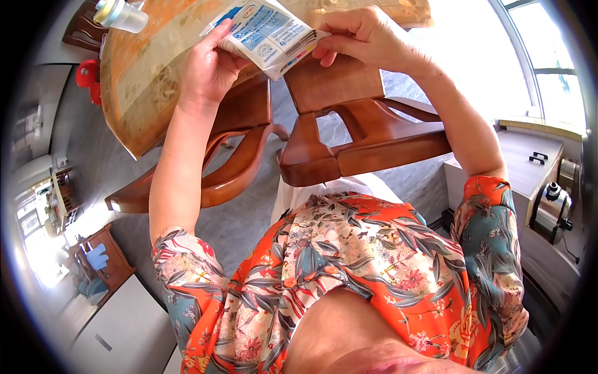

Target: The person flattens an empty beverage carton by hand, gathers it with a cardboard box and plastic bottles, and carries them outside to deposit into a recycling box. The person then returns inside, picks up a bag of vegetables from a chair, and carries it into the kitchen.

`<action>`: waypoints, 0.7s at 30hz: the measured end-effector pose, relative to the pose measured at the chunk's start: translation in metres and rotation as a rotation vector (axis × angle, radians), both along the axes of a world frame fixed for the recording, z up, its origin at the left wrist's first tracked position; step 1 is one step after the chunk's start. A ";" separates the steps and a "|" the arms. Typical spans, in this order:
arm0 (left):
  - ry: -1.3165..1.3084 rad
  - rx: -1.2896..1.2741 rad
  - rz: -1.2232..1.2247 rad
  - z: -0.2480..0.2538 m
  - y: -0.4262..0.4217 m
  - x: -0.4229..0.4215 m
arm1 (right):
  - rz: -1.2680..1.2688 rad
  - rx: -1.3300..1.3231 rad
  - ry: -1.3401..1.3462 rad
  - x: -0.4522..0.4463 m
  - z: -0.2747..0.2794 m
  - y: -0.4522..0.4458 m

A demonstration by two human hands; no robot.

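Observation:
A white packet [265, 38] with blue printing, a code square and small colour marks is held up above the near edge of the table. My left hand [212, 68] grips its left side, thumb on the printed face and fingers behind. On the other side, my right hand [361, 38] pinches the packet's right edge between thumb and fingers. The packet is tilted, and whether it is sealed or torn there I cannot tell.
The patterned table [149, 81] carries a clear bottle [124, 17] at its far left. Two wooden chairs [367, 134] stand between me and the table. A red object [88, 75] is beside the table's left edge. A grey cabinet [504, 156] stands at right, near the window.

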State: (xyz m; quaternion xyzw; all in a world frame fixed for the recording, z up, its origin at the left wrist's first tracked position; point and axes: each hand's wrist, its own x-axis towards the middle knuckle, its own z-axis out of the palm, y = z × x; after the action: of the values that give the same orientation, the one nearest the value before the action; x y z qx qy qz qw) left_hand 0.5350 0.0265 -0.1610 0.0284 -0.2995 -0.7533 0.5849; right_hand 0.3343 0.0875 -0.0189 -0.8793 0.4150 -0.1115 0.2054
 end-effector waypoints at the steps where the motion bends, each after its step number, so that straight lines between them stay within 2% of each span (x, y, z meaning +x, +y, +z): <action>1: -0.014 -0.002 0.004 -0.002 -0.003 0.000 | -0.049 0.140 -0.028 0.000 0.002 0.000; 3: -0.031 -0.014 0.026 -0.004 -0.002 0.001 | -0.149 0.419 -0.081 -0.001 0.008 -0.001; 7: -0.127 -0.013 0.086 0.003 0.004 -0.002 | -0.108 0.527 -0.196 -0.001 -0.005 -0.001; 10: -0.133 -0.072 0.110 0.004 0.005 -0.006 | -0.177 0.637 -0.094 0.004 -0.018 -0.007; 12: -0.068 -0.096 0.108 0.013 0.012 -0.006 | -0.237 0.610 -0.205 0.007 -0.018 -0.007; 14: -0.192 -0.128 0.184 0.013 0.014 -0.005 | -0.311 0.565 -0.371 0.005 -0.019 -0.009; 16: -0.328 -0.137 0.264 0.010 0.015 -0.009 | -0.342 0.565 -0.421 -0.001 -0.024 -0.016; 18: -0.405 -0.261 0.320 0.011 0.026 -0.017 | -0.377 0.596 -0.546 0.000 -0.027 -0.017; 21: -0.512 -0.295 0.424 0.011 0.029 -0.025 | -0.411 0.487 -0.522 0.013 -0.029 -0.008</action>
State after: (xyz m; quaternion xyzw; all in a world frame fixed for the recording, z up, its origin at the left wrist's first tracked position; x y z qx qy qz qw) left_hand 0.5105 0.0558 -0.1497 0.1926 -0.5290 -0.5326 0.6319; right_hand 0.3469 0.0796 -0.0480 -0.6459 0.5303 -0.2683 0.4792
